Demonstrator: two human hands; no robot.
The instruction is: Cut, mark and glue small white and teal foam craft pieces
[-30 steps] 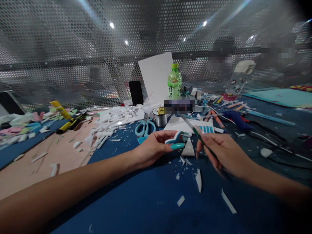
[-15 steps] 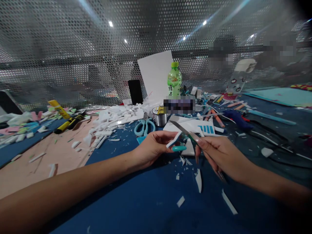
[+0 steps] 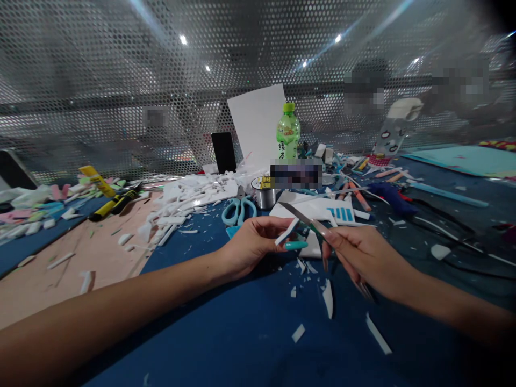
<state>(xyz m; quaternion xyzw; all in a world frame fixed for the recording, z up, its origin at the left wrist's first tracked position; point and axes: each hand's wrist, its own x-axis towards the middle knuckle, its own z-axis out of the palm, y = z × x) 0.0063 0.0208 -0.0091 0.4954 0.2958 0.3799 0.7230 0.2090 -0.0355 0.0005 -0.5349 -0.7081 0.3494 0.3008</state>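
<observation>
Between the fingertips of my left hand (image 3: 252,244) is pinched a thin white strip (image 3: 287,232), which looks like foam. A long teal nail shows below it. My right hand (image 3: 365,255) is closed around a knife (image 3: 301,213), its blade pointing up and to the left, close beside the strip's upper end. The handle is mostly hidden in my fingers. Under my hands lies a white piece (image 3: 312,246), and white scraps (image 3: 328,298) are scattered in front. Just behind my left hand are blue-handled scissors (image 3: 238,210).
Behind my hands stand a spool (image 3: 265,193), a green-capped bottle (image 3: 288,137), a black phone (image 3: 224,152) and a white sheet (image 3: 260,123). White offcuts (image 3: 193,193) pile up at left. A blue glue gun (image 3: 391,198) with cables lies right. A perforated metal screen (image 3: 121,80) closes off the back.
The knife and right hand have shifted only very slightly against the white strip. My left hand keeps its hold, and the things on the table stay put.
</observation>
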